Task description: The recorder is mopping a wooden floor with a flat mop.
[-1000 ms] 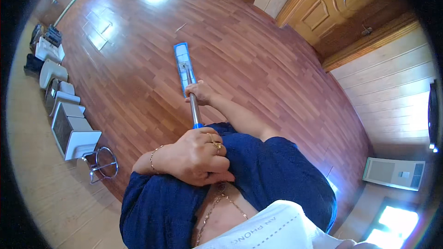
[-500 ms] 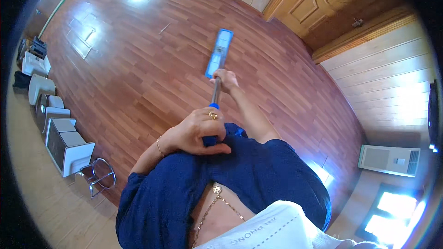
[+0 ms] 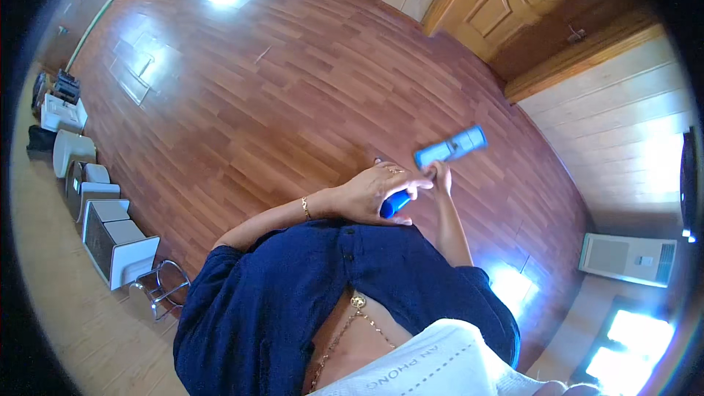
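Note:
A flat mop with a light blue rectangular head (image 3: 451, 147) lies on the wooden floor, right of the middle. My left hand (image 3: 370, 194), with a ring and a bracelet, is wrapped round the blue grip (image 3: 394, 204) at the top of its handle, close to my body. Farther down the pole, just short of the mop head, my right hand (image 3: 440, 174) is closed round it. Most of the pole is hidden by my hands.
Reddish-brown floorboards (image 3: 279, 125) stretch ahead. A wooden door (image 3: 506, 7) and a pale panelled wall (image 3: 601, 95) bound the right side, with a white upright unit (image 3: 629, 259) nearer. Along the left edge stand a chrome-framed stool (image 3: 165, 290), a white-and-dark cabinet (image 3: 121, 242) and several chairs or boxes.
The mop head has swung to the right and nearer, turning from lengthwise to nearly crosswise. Both hands have moved right with the handle, still gripping it.

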A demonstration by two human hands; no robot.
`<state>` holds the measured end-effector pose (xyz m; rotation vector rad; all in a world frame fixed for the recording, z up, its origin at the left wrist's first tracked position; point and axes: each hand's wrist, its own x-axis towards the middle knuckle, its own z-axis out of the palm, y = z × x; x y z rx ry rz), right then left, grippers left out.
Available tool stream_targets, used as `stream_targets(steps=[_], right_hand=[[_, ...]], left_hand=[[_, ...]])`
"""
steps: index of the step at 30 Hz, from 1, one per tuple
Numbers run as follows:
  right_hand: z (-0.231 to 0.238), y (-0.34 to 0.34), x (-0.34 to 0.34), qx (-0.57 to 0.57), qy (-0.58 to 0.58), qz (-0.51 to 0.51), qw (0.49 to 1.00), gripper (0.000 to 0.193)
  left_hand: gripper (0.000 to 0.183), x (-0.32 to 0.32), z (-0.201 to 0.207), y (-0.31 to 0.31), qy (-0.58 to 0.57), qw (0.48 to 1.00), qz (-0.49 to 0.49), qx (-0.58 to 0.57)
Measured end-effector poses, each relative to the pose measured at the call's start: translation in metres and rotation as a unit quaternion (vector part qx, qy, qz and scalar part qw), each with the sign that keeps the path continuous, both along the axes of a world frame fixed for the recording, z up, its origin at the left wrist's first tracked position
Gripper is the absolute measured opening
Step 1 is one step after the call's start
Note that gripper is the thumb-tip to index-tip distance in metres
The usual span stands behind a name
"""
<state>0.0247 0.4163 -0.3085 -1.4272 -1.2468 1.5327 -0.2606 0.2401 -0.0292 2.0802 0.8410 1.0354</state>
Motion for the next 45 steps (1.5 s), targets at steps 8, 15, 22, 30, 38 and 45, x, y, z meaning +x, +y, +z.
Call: stream_targets(steps=[8,15,22,30,38,45], right_hand=[[-0.008,0.013,0.031,0.416,-0.365,0.088,0.829,0.028],[0.020,0.076,-0.003,0.343,-0.326,0.147,0.869,0.028],[0.011,0.164,-0.048,0.225,-0.197,0.252,0.920,0.027],[0.046,0.228,-0.190,0.387,-0.064,0.369,0.843,0.022],[0.035,0.243,-0.324,0.443,-0.262,0.443,0.734,0.066],[-0.056,0.169,-0.434,0.308,-0.001,0.532,0.789,0.041]], left_hand=[[0.024,-0.008,-0.025,0.071,-0.010,0.998,-0.035,-0.042],[0.018,-0.038,0.006,0.128,-0.010,0.990,-0.003,-0.138],[0.007,-0.051,0.056,0.144,-0.037,0.990,0.061,-0.121],[0.017,-0.048,0.047,0.137,-0.167,0.977,0.116,-0.060],[0.022,-0.046,-0.011,0.133,-0.059,0.928,0.369,0.002],[0.019,-0.043,-0.030,0.086,0.006,0.833,0.553,0.000]])
